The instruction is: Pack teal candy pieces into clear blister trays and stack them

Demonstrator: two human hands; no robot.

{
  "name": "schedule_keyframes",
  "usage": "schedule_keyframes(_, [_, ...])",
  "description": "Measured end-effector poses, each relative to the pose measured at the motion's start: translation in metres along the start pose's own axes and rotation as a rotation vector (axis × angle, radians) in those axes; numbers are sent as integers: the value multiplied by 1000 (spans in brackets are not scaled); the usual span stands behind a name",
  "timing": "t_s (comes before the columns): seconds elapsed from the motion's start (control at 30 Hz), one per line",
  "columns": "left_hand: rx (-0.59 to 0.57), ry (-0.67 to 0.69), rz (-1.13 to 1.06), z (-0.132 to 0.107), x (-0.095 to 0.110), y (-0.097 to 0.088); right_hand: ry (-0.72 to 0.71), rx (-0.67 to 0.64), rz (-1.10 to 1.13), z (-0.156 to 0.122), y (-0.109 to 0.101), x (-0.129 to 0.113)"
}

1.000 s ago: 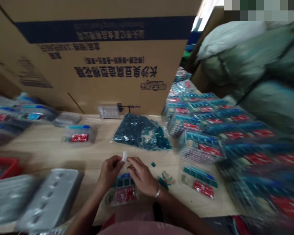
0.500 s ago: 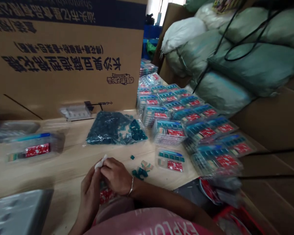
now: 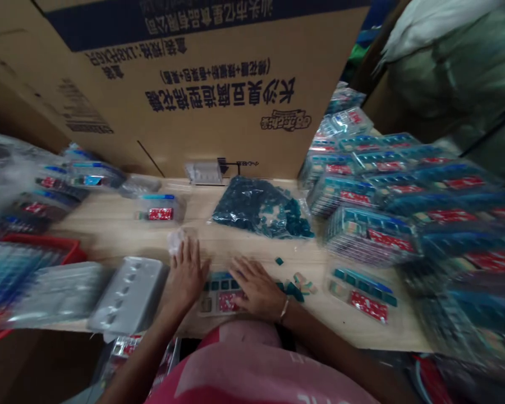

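My left hand (image 3: pixel 186 276) lies flat, fingers stretched out, at the left end of a clear plastic tray (image 3: pixel 214 307). Under or just beyond its fingertips is a whitish, thin, crumpled piece (image 3: pixel 175 240), whose material I cannot make out. My right hand (image 3: pixel 258 287), fingers spread, rests over the tray's right part. Inside the tray are a row of teal squares (image 3: pixel 224 284), a red patterned packet (image 3: pixel 227 301) and a small beige piece (image 3: pixel 206 304), partly covered by the hands. Loose teal and beige pieces (image 3: pixel 294 289) lie right of my right hand.
A clear bag of teal pieces (image 3: pixel 256 210) lies before a large carton (image 3: pixel 219 134). Filled trays (image 3: pixel 366 238) are stacked at the right, with one single tray (image 3: pixel 362 297) nearer. Grey moulded trays (image 3: pixel 128 294) and a red basket (image 3: pixel 73 247) stand at the left.
My hands have come apart from a pinch on the white piece and now lie spread at the tray. The white piece is down on the table. The view has turned left.
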State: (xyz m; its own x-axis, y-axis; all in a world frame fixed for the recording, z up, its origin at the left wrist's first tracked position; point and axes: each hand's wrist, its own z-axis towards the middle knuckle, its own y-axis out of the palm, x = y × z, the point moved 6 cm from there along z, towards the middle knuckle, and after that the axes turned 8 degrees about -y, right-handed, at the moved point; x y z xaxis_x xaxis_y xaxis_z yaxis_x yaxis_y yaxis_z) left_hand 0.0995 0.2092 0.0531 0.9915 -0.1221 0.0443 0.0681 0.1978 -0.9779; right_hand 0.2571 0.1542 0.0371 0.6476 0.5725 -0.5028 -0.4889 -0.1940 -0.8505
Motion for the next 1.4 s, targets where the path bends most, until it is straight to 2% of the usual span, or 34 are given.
schedule_keyframes(0.07, [-48, 241, -45, -26, 19, 13, -9, -77, -33, -4, 9, -4])
schedule_keyframes(0.13, [-79, 357, -82, -44, 28, 21, 15, -76, -59, -12, 5, 0])
schedule_keyframes(0.17, [-81, 368, -97, -48, 29, 23, 55, -44, -89, -21, -2, 6])
schedule_keyframes(0.23, [-78, 359, -129, -46, 28, 25, 252, 88, -218, -55, -23, 29])
schedule_keyframes(0.33, [-80, 358, -172, -36, 31, 28, 683, 331, -512, -140, -51, 64])
schedule_keyframes(0.37, [-84, 355, -179, -33, 34, 29, 753, 352, -578, -165, -53, 71])
schedule_keyframes(0.43, [-100, 335, -186, -29, 38, 30, 774, 311, -631, -197, -49, 82])
schedule_keyframes(0.5, [-127, 305, -211, -27, 39, 30, 760, 281, -640, -205, -46, 86])
schedule_keyframes(0.57, [-132, 267, -276, -28, 35, 25, 745, 315, -618, -191, -50, 81])
schedule_keyframes(0.67, [-62, 94, -401, -36, 14, 14, 603, 356, -419, -134, -57, 57])
schedule_keyframes(0.7, [-46, 13, -442, -39, 4, 13, 519, 321, -303, -109, -54, 46])
schedule_keyframes(0.77, [-55, -114, -524, -48, -13, 17, 413, 169, -85, -59, -40, 26])
schedule_keyframes(0.83, [-85, -170, -595, -55, -25, 25, 410, -13, -15, -23, -22, 14])
schedule_keyframes(0.87, [-96, -188, -624, -57, -30, 30, 431, -52, -16, -12, -16, 12])
schedule_keyframes(0.93, [-121, -249, -682, -59, -39, 38, 448, -39, 12, 1, -8, 13])
schedule_keyframes(1.03, [-215, -411, -817, -60, -49, 49, 395, 137, 165, 0, -7, 18])
schedule_keyframes(1.1, [-295, -508, -937, -58, -46, 54, 387, 264, 262, -11, -12, 24])
schedule_keyframes(1.17, [-362, -535, -1046, -53, -29, 54, 421, 375, 311, -30, -22, 30])
schedule_keyframes(1.23, [-401, -480, -1134, -43, 6, 48, 465, 508, 325, -60, -38, 36])
schedule_keyframes(1.3, [-427, -361, -1207, -33, 59, 40, 518, 680, 301, -104, -60, 46])
schedule_keyframes(1.4, [-533, -79, -1284, -19, 162, 32, 664, 905, 177, -186, -87, 70])
